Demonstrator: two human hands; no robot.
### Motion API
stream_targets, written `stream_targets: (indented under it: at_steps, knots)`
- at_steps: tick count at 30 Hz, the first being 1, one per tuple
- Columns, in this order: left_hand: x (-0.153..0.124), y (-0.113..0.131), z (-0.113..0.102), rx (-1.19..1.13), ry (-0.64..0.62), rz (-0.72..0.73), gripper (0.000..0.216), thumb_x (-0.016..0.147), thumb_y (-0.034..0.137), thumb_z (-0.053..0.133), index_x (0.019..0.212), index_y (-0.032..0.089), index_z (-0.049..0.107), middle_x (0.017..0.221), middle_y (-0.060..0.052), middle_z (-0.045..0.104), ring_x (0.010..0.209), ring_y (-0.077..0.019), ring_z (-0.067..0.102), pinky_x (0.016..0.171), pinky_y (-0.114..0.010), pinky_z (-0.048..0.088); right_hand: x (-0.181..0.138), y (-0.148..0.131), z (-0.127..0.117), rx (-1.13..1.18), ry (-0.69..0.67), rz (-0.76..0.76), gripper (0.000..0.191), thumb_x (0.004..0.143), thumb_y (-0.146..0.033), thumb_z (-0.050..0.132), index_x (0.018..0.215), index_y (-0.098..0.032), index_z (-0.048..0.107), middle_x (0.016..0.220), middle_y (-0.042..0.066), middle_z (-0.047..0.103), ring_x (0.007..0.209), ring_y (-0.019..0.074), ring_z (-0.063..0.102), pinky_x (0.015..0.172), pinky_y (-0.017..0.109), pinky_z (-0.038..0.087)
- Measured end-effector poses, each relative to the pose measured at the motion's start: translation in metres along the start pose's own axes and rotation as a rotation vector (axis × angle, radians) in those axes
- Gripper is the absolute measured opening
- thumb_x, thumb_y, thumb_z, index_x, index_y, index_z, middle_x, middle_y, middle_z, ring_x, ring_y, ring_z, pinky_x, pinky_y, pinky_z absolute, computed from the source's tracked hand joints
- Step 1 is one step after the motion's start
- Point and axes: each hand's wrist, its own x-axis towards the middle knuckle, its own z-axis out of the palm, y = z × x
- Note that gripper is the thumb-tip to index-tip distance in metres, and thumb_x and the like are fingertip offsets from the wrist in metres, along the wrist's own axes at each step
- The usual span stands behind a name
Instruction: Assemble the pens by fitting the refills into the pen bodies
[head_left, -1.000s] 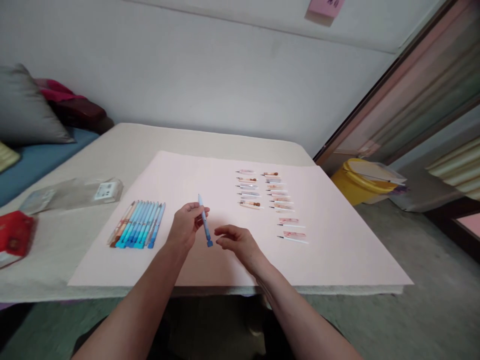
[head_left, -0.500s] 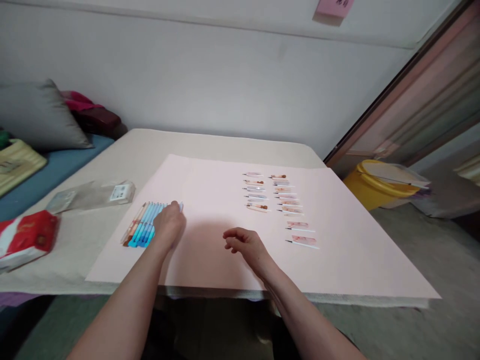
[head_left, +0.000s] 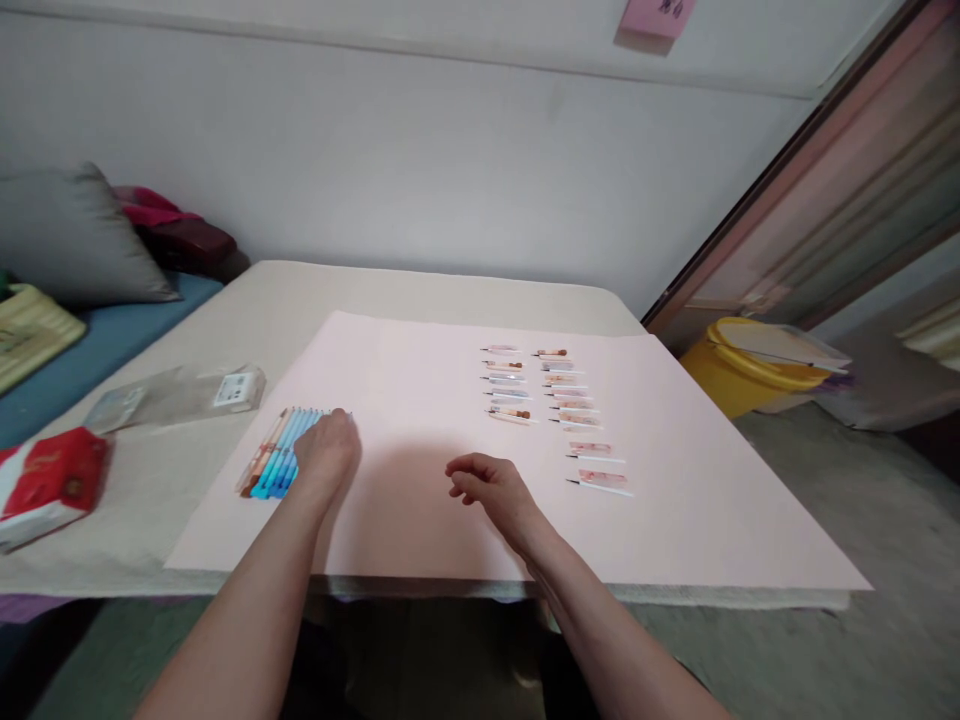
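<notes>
Fingertips hidden, grip impossible to tell, the left hand [head_left: 328,447] covers the right end of the row of pens [head_left: 279,460]; the right hand [head_left: 491,486], loosely curled and open, hovers well right of the row. The pens' long axes run front to back, chunky ends nearest the person.

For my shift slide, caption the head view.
Left hand at the row of blue and brown pens; right hand, seemingly holding nothing, over the pink sheet.

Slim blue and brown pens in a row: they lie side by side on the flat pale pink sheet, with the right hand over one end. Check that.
Wrong hand: the head view shows the bare left hand over one end of the slim blue and brown pens, side by side on the flat pale pink sheet.
</notes>
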Motion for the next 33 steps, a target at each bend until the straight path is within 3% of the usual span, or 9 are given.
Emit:
stream_targets:
  at_steps: [3,6,8,10,23,33]
  knots:
    - [-0.015,0.018,-0.002,-0.025,0.019,0.071,0.031,0.086,0.023,0.032,0.100,0.013,0.057,0.097,-0.021,0.061,0.090,-0.0323,0.060,0.071,-0.040,0.042,0.003,0.001,-0.002,0.018,0.041,-0.022,0.017,0.070,-0.030,0.063,0.080,-0.017,0.069,0.077,0.004,0.067,0.066,0.0158,0.062,0.059,0.028,0.044]
    - [-0.041,0.047,0.005,-0.056,-0.014,0.274,0.024,0.083,0.026,0.043,0.102,0.019,0.056,0.106,-0.015,0.059,0.100,-0.0269,0.055,0.078,-0.035,0.041,0.006,0.002,-0.004,0.031,0.107,-0.039,0.017,0.070,-0.031,0.063,0.078,-0.016,0.069,0.075,0.004,0.067,0.064,0.0156,0.062,0.057,0.028,0.043]
    - [-0.058,0.066,0.013,-0.065,-0.095,0.465,0.025,0.081,0.027,0.049,0.104,0.020,0.055,0.110,-0.013,0.056,0.103,-0.0271,0.051,0.080,-0.035,0.040,0.006,0.003,-0.005,0.027,0.136,-0.039,0.018,0.070,-0.031,0.064,0.078,-0.016,0.069,0.072,0.004,0.067,0.063,0.0156,0.061,0.057,0.028,0.043]
    - [-0.067,0.076,0.020,-0.083,-0.134,0.550,0.030,0.079,0.027,0.052,0.108,0.020,0.053,0.115,-0.014,0.052,0.106,-0.0278,0.048,0.083,-0.037,0.039,0.007,0.003,-0.005,0.019,0.145,-0.034,0.018,0.070,-0.032,0.064,0.078,-0.016,0.070,0.069,0.004,0.066,0.062,0.0157,0.061,0.058,0.028,0.043]
    - [-0.042,0.050,0.018,-0.094,-0.188,0.311,0.030,0.078,0.038,0.048,0.102,0.020,0.050,0.116,-0.017,0.048,0.112,-0.0352,0.042,0.079,-0.044,0.040,0.010,0.010,-0.001,-0.010,0.107,-0.006,0.018,0.070,-0.032,0.063,0.076,-0.015,0.069,0.074,0.005,0.067,0.062,0.0154,0.061,0.055,0.026,0.041]
    - [-0.030,0.030,0.024,-0.083,-0.176,0.290,0.034,0.075,0.041,0.053,0.101,0.019,0.051,0.114,-0.018,0.048,0.110,-0.0360,0.043,0.083,-0.042,0.039,0.009,0.008,-0.004,-0.016,0.114,-0.007,0.019,0.070,-0.031,0.062,0.077,-0.014,0.068,0.075,0.005,0.067,0.062,0.0153,0.062,0.055,0.026,0.042]
